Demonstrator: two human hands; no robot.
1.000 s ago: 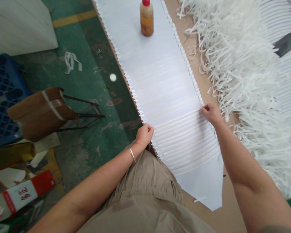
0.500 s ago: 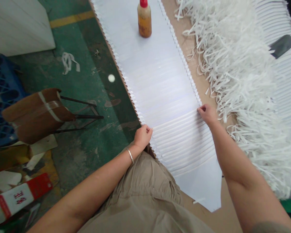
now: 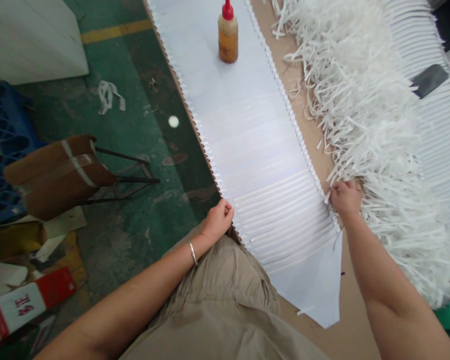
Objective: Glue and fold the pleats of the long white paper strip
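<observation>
A long white sheet (image 3: 243,105) runs away from me, its two long sides edged with small folded tabs. Several narrow white strips (image 3: 285,215) lie side by side across its near part. My left hand (image 3: 219,218) is closed at the sheet's left edge, thumb against curled fingers; whatever it may hold is hidden. At the near side of a loose heap of white strips (image 3: 375,115), my right hand (image 3: 347,200) pinches a white strip (image 3: 327,197), whose end shows below the fingertips. A red-capped bottle of amber liquid (image 3: 228,42) stands upright on the sheet.
Brown board (image 3: 290,75) shows between sheet and heap. Beyond the heap lies another strip-covered sheet (image 3: 435,135) with a dark flat piece (image 3: 430,81) on it. Left on the green floor are a brown stool (image 3: 56,175), a blue crate (image 3: 7,135) and a red-and-white carton (image 3: 30,305).
My right hand has moved right and slightly nearer, from the sheet's right edge to the strip heap. My left hand has stayed at the left edge, shifting only slightly.
</observation>
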